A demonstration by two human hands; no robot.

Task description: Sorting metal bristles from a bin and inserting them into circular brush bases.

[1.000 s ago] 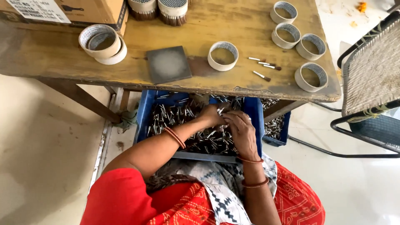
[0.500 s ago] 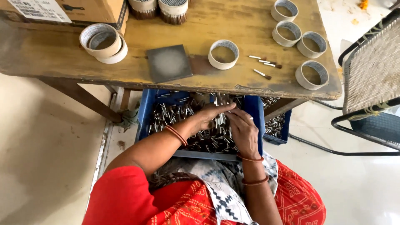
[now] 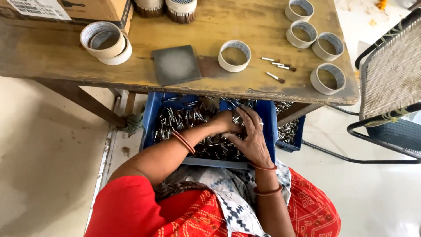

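under the wooden worktop (image 3: pixel 263 87), the blue crate (image 3: pixel 151 118) of small metal-ferruled brush pieces (image 3: pixel 184 120) is worked; since a moment ago the left hand (image 3: pixel 226 123) has been drawn in against the right hand (image 3: pixel 252 138), pieces gathered between them, both grips partly curled; what is held cannot be told.

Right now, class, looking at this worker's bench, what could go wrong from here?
1. Both the left hand and right hand dig bare into the blue crate of thin metal-tipped pieces; a pricked finger seems possible.
2. Loose small brushes lie near the table edge and might roll off.
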